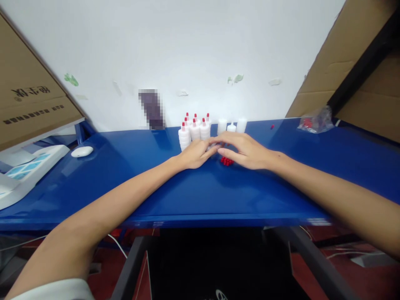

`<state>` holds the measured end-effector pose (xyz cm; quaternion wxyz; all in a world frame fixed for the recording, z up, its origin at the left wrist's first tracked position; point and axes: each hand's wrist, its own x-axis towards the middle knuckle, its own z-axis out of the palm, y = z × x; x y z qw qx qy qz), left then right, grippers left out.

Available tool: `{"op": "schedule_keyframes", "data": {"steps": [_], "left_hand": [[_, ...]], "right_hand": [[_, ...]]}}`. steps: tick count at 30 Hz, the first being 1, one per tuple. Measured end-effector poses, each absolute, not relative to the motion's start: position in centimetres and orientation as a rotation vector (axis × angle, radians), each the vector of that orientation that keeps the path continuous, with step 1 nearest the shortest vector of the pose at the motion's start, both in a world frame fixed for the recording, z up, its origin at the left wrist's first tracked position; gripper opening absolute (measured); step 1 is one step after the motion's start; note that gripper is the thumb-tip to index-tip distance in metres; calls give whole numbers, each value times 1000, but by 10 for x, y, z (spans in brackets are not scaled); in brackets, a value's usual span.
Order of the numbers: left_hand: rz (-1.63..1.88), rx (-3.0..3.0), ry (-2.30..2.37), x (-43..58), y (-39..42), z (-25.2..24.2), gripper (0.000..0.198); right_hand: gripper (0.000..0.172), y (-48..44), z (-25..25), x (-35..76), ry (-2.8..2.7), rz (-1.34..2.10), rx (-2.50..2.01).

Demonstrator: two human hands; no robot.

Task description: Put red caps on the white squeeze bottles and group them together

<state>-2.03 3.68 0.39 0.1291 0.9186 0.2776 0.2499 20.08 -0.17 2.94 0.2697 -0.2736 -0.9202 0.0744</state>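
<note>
My left hand (pixel 196 153) and my right hand (pixel 246 151) meet over the middle of the blue table, their fingers stretched toward each other and overlapping at the tips. Both look open and cupped around a small whitish, see-through patch that the fingers partly hide. Under my right hand, below its thumb, lies a cluster of small red caps (pixel 227 161). Just behind my left hand stands a group of white squeeze bottles (pixel 195 132) with red-tipped nozzles. White bottles without red tips (pixel 222 126) stand behind my right hand, one of them with a pale nozzle.
A clear plastic bag (pixel 317 121) with red pieces lies at the back right, and a loose red cap (pixel 272 126) nearer the middle. At left are a white oval object (pixel 81 151) and a white panelled device (pixel 34 168). Cardboard (pixel 31 83) and a white wall (pixel 193 54) border the table (pixel 193 196).
</note>
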Motion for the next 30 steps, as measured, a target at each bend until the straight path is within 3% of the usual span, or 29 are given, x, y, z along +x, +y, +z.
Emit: {"op": "schedule_keyframes", "data": {"steps": [11, 18, 21, 26, 30], "left_hand": [[864, 2511, 848, -24, 43, -2, 59], [827, 2503, 902, -24, 41, -3, 70], [817, 2497, 882, -23, 38, -1, 62], [781, 2563, 776, -23, 38, 1, 25], [747, 2589, 751, -22, 39, 2, 20]], "right_hand": [[45, -5, 32, 201, -2490, 206, -806], [48, -4, 34, 202, -2334, -17, -1043], [51, 3, 39, 210, -2095, -157, -1283], [59, 18, 38, 221, -2063, -233, -1562], [59, 26, 30, 221, -2129, -252, -1634]]}}
